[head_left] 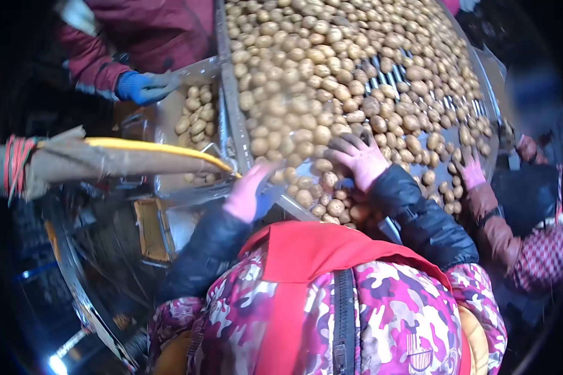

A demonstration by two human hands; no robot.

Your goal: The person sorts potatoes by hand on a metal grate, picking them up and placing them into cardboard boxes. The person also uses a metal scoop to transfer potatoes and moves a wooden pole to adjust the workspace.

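Note:
Many potatoes (306,81) lie spread over a wide sorting table (234,115). My right hand (364,159), in a pink glove with dark fingertips, rests on potatoes near the table's front, fingers spread. At the table's left front corner is my left hand (250,190), also in a pink glove; its fingers are blurred and point toward the potatoes, and whether they hold anything is unclear. Below and between my hands, more potatoes (334,207) sit close to my body.
A box of potatoes (197,119) stands left of the table, below a co-worker's blue-gloved hand (145,87). A wrapped pole (106,159) with a yellow hose crosses at left. At right, another co-worker's pink-gloved hand (472,170) touches the potatoes.

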